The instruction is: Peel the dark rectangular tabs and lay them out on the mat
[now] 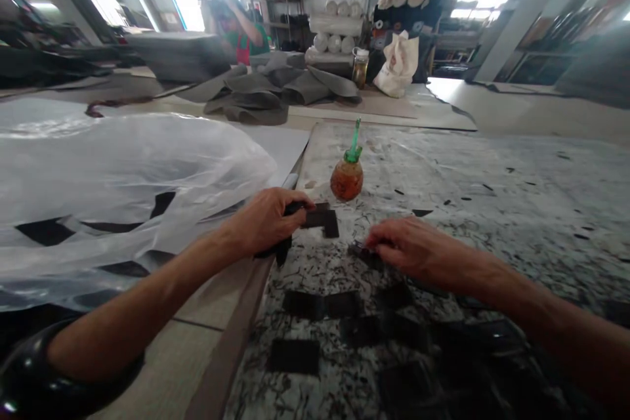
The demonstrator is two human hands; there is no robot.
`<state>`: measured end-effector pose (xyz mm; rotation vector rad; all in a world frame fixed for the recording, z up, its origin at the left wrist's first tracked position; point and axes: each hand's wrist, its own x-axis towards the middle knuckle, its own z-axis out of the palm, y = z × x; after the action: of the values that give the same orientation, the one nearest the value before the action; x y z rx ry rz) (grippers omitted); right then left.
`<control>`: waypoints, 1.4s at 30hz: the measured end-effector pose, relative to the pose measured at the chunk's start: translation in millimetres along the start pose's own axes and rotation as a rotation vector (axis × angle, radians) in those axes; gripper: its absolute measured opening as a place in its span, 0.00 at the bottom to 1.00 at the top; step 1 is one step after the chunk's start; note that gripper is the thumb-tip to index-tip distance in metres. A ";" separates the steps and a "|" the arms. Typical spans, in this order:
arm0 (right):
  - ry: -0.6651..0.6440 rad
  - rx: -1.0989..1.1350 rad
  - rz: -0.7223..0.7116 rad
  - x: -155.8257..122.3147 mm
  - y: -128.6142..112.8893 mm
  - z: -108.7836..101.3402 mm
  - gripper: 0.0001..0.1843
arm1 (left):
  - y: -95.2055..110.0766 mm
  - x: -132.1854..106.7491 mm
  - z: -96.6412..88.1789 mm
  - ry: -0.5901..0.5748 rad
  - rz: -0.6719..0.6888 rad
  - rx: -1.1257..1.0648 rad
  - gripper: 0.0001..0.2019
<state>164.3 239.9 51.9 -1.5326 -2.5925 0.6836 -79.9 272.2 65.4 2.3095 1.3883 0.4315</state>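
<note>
My left hand [268, 216] is closed on several thin black pieces [283, 246] at the left edge of the worktable. Just beyond its fingertips lies an L-shaped dark piece [331, 220]. To the right, my right hand [408, 243] is low over the table, thumb and fingers pinched at a small dark piece [361, 251]; its outline is blurred. Black rectangular pieces [294, 356] lie scattered and overlapping nearer to me, some hidden under my right forearm. Behind the hands stands a round bottle [347, 180] of amber liquid with a green spout.
The worktable [443, 170] is pale and smeared with black marks. On the left, clear plastic sheeting [123, 170] bulges over more black pieces. Grey sheets [275, 88], a jar [360, 69] and a white bag [398, 65] are on the table behind. A person [243, 29] stands at the back left.
</note>
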 end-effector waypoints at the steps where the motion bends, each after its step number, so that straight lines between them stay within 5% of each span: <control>1: 0.001 -0.001 -0.004 -0.8 0.7 0.6 0.13 | -0.8 -1.6 0.3 -0.005 -0.003 -0.004 0.15; 8: 0.045 -0.032 0.001 0.2 6.5 1.6 0.02 | -2.2 -11.9 -0.8 -0.026 -0.013 -0.022 0.16; 20: 0.028 -0.109 -0.003 0.0 -1.6 -7.0 0.08 | 14.4 -36.2 -4.7 -0.102 -0.045 -0.013 0.14; 30: 0.078 -0.173 -0.041 11.4 -32.1 -10.5 0.13 | 17.4 -45.7 1.4 -0.098 -0.053 -0.029 0.15; 42: -0.034 -0.247 -0.025 -2.0 -7.0 -11.4 0.14 | 10.8 -53.1 4.6 -0.100 -0.059 -0.059 0.15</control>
<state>162.6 239.3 65.4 -1.5581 -2.8051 0.4015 -93.8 219.7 63.9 2.2055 1.3732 0.3297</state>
